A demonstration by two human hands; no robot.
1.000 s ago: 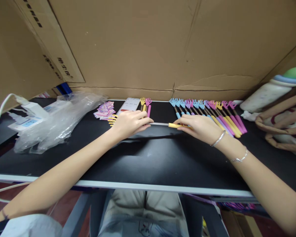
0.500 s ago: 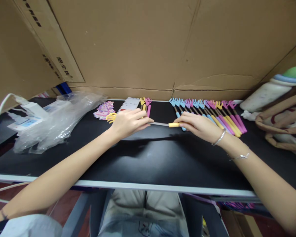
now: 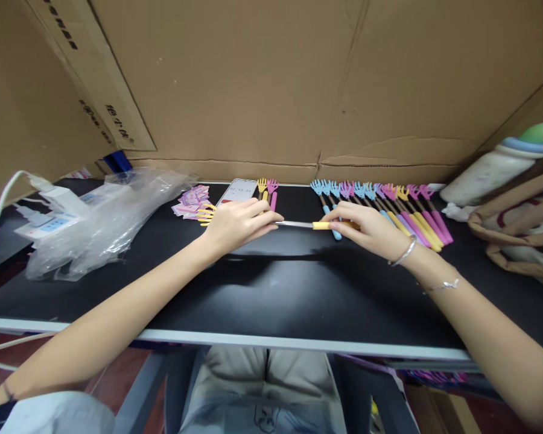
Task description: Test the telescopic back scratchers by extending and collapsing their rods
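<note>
Between my two hands a yellow back scratcher (image 3: 295,224) is held level above the black table. My left hand (image 3: 239,224) is closed around its metal rod near the claw end, whose yellow prongs stick out to the left. My right hand (image 3: 359,226) pinches the yellow handle, fingers wrapped over it. Just beyond my right hand lies a row of back scratchers (image 3: 409,211) with blue, pink, purple and yellow claws, partly covered by that hand. A yellow and a pink back scratcher (image 3: 273,196) lie behind my left hand.
A phone (image 3: 239,190) showing a timer and a pile of pink-purple cards (image 3: 192,202) lie left of centre. Clear plastic bags (image 3: 104,223) and a power strip (image 3: 49,226) are at left. A bottle (image 3: 493,166) and tan bag (image 3: 502,229) stand right. Cardboard (image 3: 253,84) walls the back.
The back scratcher has turned slightly about its length and levelled, its prongs now pointing straighter left. The right hand has shifted a little, showing more of the yellow handle.
</note>
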